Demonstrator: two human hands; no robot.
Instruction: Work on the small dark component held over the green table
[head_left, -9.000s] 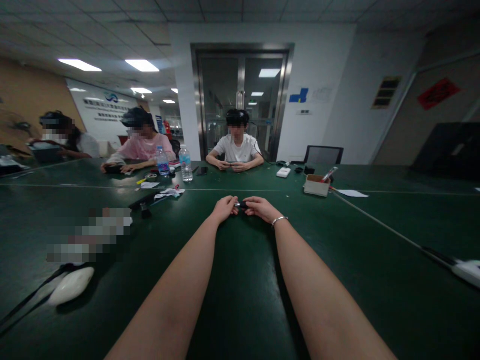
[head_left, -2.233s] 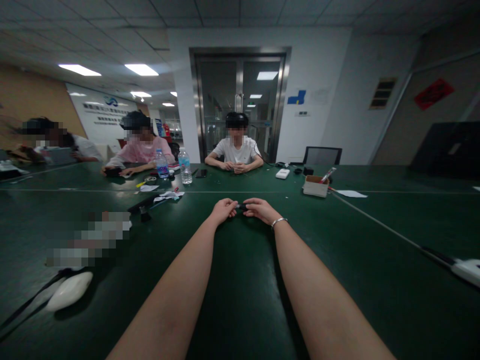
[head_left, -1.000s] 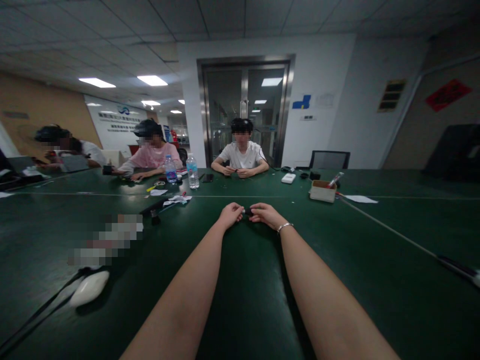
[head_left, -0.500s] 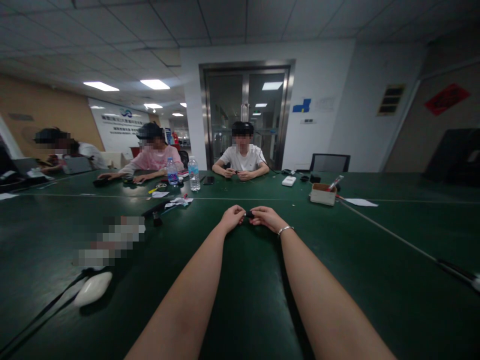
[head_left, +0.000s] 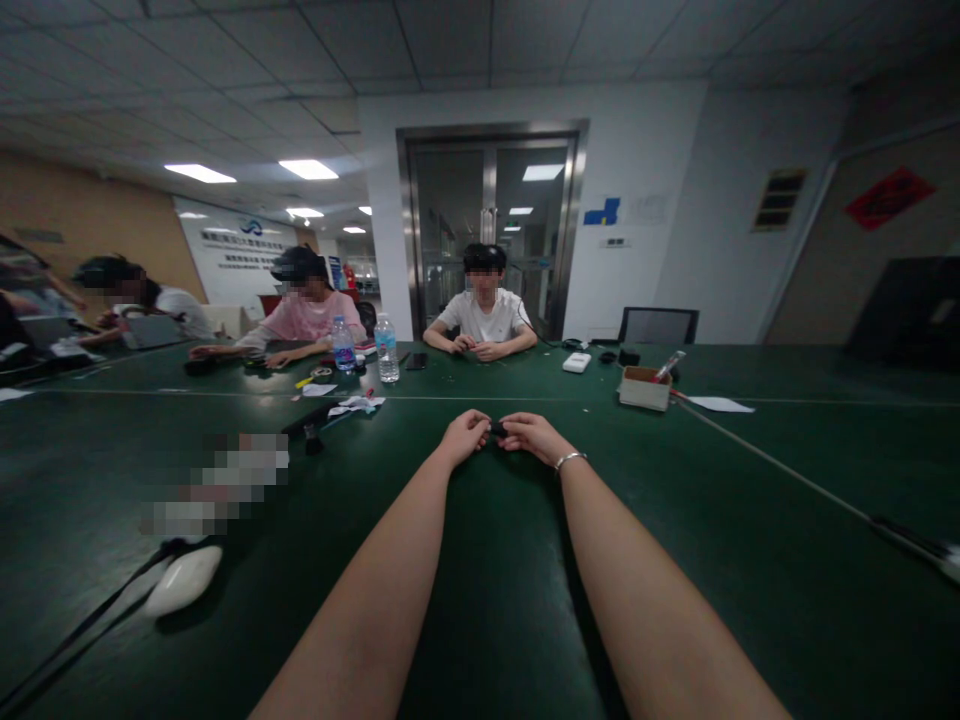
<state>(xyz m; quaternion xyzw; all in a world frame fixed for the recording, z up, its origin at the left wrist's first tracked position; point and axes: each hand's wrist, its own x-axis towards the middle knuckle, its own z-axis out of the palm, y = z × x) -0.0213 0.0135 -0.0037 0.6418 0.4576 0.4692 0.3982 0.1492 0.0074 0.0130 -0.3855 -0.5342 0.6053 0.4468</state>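
Over the green table [head_left: 495,560], my two hands meet at a small black object [head_left: 497,428], too small to name for certain. My left hand [head_left: 466,436] pinches its left end, where a lighter tip shows at the fingers. My right hand [head_left: 531,436], with a silver bracelet [head_left: 570,460] at the wrist, is closed on the black end. Both forearms stretch forward from the bottom of the view. The fingers hide part of the object.
To the left lie a white mouse-shaped object [head_left: 186,582] and crumpled tissue [head_left: 356,404]. A water bottle [head_left: 387,348] stands beyond, and a small box [head_left: 645,390] sits at right. Across the table a person in a white shirt [head_left: 484,320] handles something small; others sit at left.
My hands stay almost still, holding the same black object. The view shifts very slightly. Across the table, the person's hands have moved a little.
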